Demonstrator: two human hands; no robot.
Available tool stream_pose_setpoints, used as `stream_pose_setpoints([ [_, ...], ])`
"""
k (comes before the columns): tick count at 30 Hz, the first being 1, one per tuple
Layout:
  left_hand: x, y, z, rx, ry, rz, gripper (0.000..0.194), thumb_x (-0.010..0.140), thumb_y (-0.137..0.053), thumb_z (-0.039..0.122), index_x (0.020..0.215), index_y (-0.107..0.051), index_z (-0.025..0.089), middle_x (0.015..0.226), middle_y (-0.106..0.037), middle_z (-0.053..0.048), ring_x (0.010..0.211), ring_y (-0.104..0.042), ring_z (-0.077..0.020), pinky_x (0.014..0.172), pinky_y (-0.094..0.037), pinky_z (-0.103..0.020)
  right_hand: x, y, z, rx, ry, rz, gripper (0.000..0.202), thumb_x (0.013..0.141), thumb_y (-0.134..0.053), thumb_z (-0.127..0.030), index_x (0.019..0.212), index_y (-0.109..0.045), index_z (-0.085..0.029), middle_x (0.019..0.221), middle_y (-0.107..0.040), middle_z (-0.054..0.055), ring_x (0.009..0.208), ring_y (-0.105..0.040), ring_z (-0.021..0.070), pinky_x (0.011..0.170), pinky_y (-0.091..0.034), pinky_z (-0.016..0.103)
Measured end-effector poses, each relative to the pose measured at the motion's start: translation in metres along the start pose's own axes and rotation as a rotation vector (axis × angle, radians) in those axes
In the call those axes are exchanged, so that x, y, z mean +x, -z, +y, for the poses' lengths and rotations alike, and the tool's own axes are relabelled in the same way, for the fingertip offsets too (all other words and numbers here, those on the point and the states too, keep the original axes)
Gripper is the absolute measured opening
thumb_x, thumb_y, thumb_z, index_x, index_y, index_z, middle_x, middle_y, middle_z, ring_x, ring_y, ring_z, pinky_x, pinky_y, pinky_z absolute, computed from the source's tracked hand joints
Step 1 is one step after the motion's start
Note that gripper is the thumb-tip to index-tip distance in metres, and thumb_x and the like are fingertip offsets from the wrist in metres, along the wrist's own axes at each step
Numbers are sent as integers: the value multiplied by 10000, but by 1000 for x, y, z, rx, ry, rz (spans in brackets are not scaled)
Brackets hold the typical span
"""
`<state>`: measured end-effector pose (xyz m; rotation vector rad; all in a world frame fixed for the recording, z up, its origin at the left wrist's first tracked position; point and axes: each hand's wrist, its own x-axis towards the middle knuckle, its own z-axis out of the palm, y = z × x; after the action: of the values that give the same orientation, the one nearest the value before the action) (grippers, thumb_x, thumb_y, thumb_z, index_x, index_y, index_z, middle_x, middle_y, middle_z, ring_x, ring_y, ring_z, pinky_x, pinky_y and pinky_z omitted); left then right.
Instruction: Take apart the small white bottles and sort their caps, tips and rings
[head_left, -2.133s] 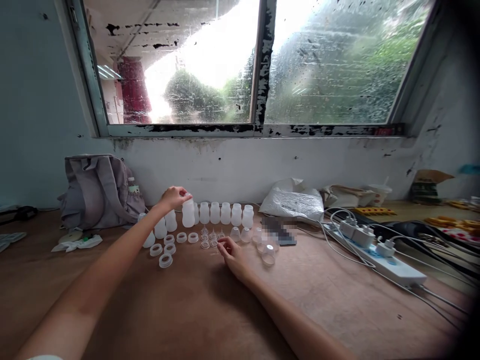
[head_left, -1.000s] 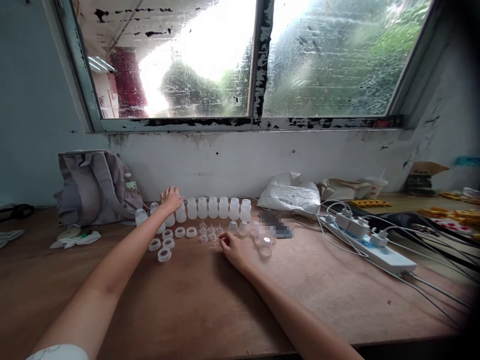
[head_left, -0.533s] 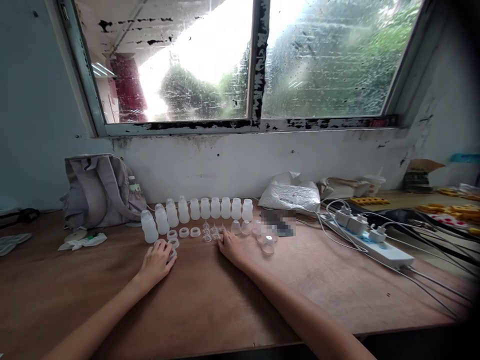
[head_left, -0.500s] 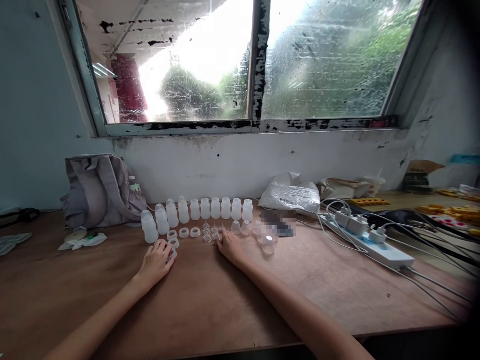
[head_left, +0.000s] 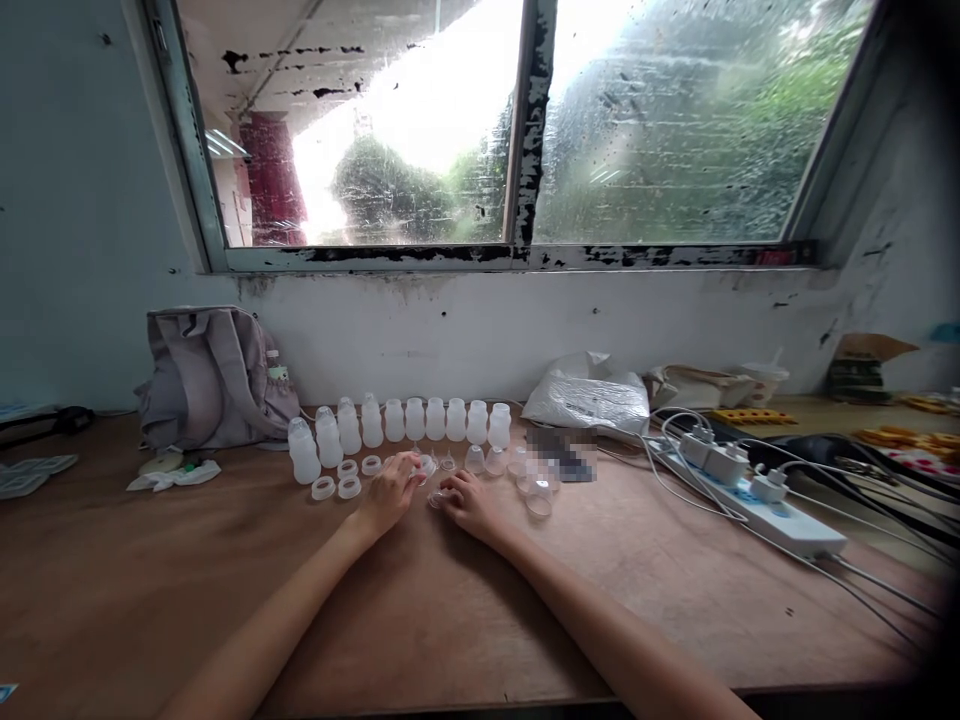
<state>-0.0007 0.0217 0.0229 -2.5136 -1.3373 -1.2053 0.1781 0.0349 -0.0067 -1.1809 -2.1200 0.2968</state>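
Left hand (head_left: 390, 492) moving right from rings (head_left: 336, 487) since half-second-ago view, now pinching small clear nipple (head_left: 426, 466). Right hand (head_left: 466, 498) curling on another nipple (head_left: 439, 497) on table (head_left: 420, 620). Behind, 9 bottles (head_left: 414, 419) standing in row.

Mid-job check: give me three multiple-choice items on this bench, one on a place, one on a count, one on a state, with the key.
1. Where does the grey bag sit?
A. left of the row of bottles, against the wall
B. on the power strip
C. under the desk

2. How many loose white rings lie in front of the left bottles?
A. one
B. four
C. nine

3. How do the bottles stand?
A. tipped over
B. stacked
C. upright, uncapped

Key: 1 A, the bag leans by the wall at the row's left end. 2 B, four rings show left of the left hand. 3 C, every bottle stands on its base with an open neck. The right hand rests beside a small clear piece.
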Motion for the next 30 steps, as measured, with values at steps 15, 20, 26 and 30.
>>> stream_pose_setpoints([
  [15, -7, -21, -13, -2, -157, -53, 193, 833, -394, 282, 933, -545, 215, 1100, -548, -47, 1011, -501, -154, 868, -411, -330, 6, 0, 6, 167, -153, 131, 290, 664, -413, -70, 913, -533, -160, 815, -590, 45, 786, -539, 149, 714, -423, 245],
  [20, -5, -27, -11, -1, -198, -117, 191, 836, -391, 282, 939, -542, 228, 1095, -561, -24, 1010, -500, -149, 871, -398, -327, 5, 0, 5, 151, -109, 116, 327, 656, -377, -28, 905, -532, -172, 821, -582, 38, 791, -530, 139, 729, -413, 231],
  [26, -6, -27, -8, 8, -200, -224, 160, 811, -441, 262, 926, -546, 226, 1039, -581, -22, 997, -494, -162, 874, -378, -320, 5, -4, 11, 121, -47, 98, 409, 600, -356, 26, 911, -525, -180, 833, -570, 30, 801, -515, 131, 725, -402, 212],
  [30, -7, -25, -5, 3, -190, -265, 143, 794, -472, 273, 911, -533, 218, 1006, -577, -17, 948, -502, -165, 833, -392, -304, 6, -7, 14, 99, -29, 90, 417, 586, -359, 40, 898, -524, -182, 818, -567, 29, 781, -513, 131, 695, -403, 213],
])
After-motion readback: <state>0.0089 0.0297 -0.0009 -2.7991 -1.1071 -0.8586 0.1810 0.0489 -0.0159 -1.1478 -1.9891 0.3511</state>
